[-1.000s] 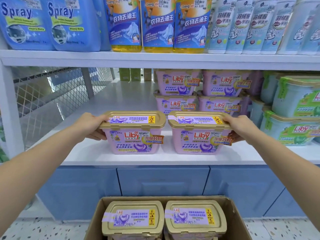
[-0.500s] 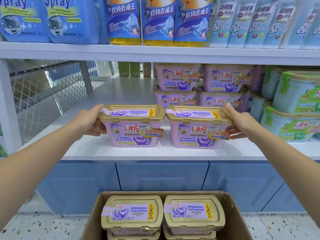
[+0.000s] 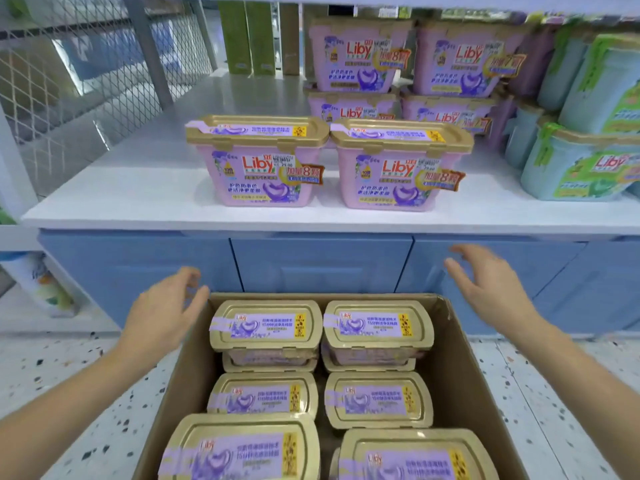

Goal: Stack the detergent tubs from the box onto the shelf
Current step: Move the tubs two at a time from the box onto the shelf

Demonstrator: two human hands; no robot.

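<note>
Two pink detergent tubs with gold lids stand side by side near the front of the white shelf (image 3: 138, 206): the left tub (image 3: 258, 161) and the right tub (image 3: 398, 168). Below, an open cardboard box (image 3: 460, 375) on the floor holds several more gold-lidded tubs, the two farthest being the far left tub (image 3: 265, 327) and the far right tub (image 3: 377, 329). My left hand (image 3: 162, 313) hovers open at the box's far left corner. My right hand (image 3: 491, 289) hovers open above the box's far right corner. Neither hand touches a tub.
More pink tubs (image 3: 356, 57) are stacked in two layers at the shelf's back, with green and blue tubs (image 3: 581, 164) on the right. A wire mesh panel (image 3: 69, 74) closes the shelf's left side. Blue cabinet doors (image 3: 318, 261) sit under the shelf. The floor is speckled terrazzo.
Both hands let go of the two tubs on the shelf and dropped down to the box's far corners. The view tilted down towards the box.
</note>
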